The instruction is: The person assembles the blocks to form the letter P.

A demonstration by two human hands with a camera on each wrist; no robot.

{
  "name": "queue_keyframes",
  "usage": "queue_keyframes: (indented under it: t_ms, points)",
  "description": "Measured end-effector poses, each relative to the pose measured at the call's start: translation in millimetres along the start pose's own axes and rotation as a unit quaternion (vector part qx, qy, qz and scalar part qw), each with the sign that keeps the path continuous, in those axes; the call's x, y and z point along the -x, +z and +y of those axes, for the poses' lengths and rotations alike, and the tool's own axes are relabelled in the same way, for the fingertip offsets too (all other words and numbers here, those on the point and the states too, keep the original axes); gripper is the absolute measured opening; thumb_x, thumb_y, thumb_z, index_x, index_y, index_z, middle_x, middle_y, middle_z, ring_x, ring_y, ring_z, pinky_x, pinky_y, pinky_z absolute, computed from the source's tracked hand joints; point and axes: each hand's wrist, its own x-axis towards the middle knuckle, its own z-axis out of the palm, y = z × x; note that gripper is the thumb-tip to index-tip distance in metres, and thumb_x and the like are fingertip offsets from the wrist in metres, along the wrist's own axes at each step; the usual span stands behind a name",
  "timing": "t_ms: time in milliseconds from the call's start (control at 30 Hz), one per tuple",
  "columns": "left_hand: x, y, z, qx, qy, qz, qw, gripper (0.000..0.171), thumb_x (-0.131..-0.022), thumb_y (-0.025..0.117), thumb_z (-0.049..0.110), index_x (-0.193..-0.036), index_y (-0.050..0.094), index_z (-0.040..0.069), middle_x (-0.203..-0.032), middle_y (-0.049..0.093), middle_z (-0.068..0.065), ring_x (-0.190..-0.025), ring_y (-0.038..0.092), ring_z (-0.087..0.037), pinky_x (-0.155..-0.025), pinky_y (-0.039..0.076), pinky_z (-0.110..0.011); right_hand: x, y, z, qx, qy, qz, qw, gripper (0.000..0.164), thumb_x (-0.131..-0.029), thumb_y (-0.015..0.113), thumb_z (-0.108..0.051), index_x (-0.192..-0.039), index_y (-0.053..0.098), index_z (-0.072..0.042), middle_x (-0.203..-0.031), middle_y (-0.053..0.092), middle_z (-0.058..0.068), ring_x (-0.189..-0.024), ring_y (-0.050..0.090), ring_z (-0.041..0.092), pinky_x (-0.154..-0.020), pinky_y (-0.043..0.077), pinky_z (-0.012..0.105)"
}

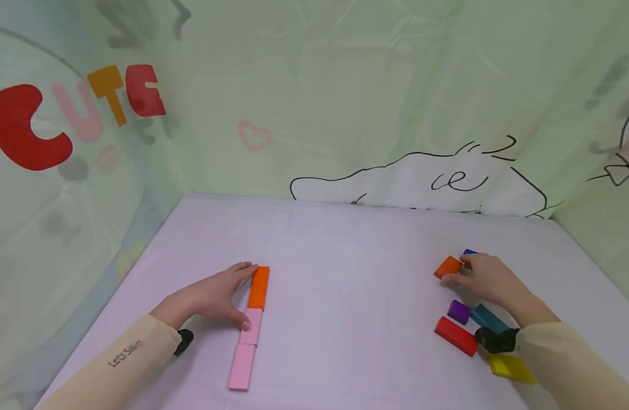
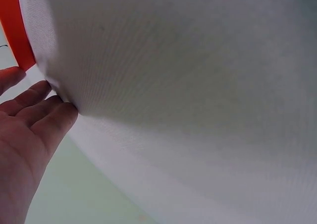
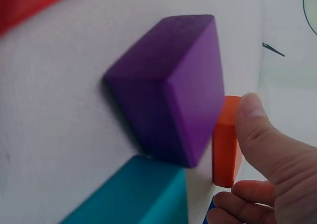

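On the left of the head view, an orange block [image 1: 259, 288] and two pink blocks, the middle one [image 1: 251, 336] and the near one [image 1: 241, 367], lie end to end in a line. My left hand [image 1: 212, 296] spreads over this line, its fingertips at the orange block's far end and its thumb on the middle pink block. Farther right, my right hand [image 1: 491, 279] pinches another orange block [image 1: 448, 266] between thumb and fingers. A blue block [image 1: 469, 251] shows partly behind that hand. In the right wrist view, the thumb covers part of the orange block [image 3: 225, 152].
Nearer than my right hand lie a purple block [image 1: 459, 312], a teal block [image 1: 490, 319], a red block [image 1: 456, 336] and a yellow block [image 1: 511, 368], the last partly under the sleeve. A printed curtain [image 1: 345, 85] stands behind the white table [image 1: 340, 273].
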Motion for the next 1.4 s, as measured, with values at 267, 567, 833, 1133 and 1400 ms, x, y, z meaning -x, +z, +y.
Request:
queue_keyframes:
  t_ms: [267,567,833,1133,1400]
  points:
    - [-0.1,0.1,-1.6,0.004,0.001,-0.001,1.0000,0.111,-0.073,0.093,0.033,-0.160,0.031,0.004,-0.168,0.026,-0.020,-0.152,0.031,-0.043,-0.120,0.034,-0.061,-2,-3,1,-0.004,0.005,-0.015,1.000,0.081,-0.086,0.081,-0.038,-0.131,0.050,0.022,-0.121,0.059,0.040,-0.107,0.058,0.053,-0.082,0.061,0.056]
    - [0.4,-0.8,-2.3,0.010,-0.003,-0.003,0.9999,0.111,-0.073,0.093,0.033,-0.161,0.030,0.005,-0.168,0.025,-0.018,-0.153,0.030,-0.042,-0.121,0.033,-0.061,-5,-2,-11,0.005,-0.027,-0.005,1.000,0.075,-0.086,0.081,-0.034,-0.128,0.053,0.021,-0.118,0.062,0.040,-0.107,0.058,0.053,-0.086,0.058,0.058]
    - [-0.9,-0.8,-3.2,0.013,-0.005,-0.002,0.9999,0.111,-0.073,0.093,0.033,-0.161,0.030,0.006,-0.168,0.025,-0.017,-0.153,0.030,-0.041,-0.121,0.032,-0.060,-15,1,-37,0.002,-0.050,-0.018,0.999,0.073,-0.089,0.079,-0.035,-0.130,0.054,0.020,-0.123,0.062,0.038,-0.112,0.058,0.052,-0.090,0.057,0.058]
    - [-2.6,-0.4,-3.4,0.017,-0.007,-0.001,0.9998,0.110,-0.074,0.093,0.033,-0.161,0.030,0.007,-0.169,0.025,-0.017,-0.153,0.030,-0.040,-0.122,0.032,-0.060,-28,8,-59,0.005,-0.070,-0.022,0.997,0.070,-0.089,0.079,-0.035,-0.131,0.057,0.017,-0.123,0.063,0.035,-0.111,0.060,0.048,-0.094,0.055,0.059]
    - [-1.0,-1.8,-3.5,0.015,-0.005,-0.003,0.9999,0.111,-0.074,0.093,0.033,-0.161,0.030,0.006,-0.169,0.024,-0.017,-0.154,0.029,-0.040,-0.122,0.032,-0.060,-32,9,-75,0.004,-0.088,-0.023,0.996,0.069,-0.089,0.080,-0.033,-0.131,0.057,0.017,-0.124,0.064,0.035,-0.113,0.060,0.049,-0.098,0.053,0.060]
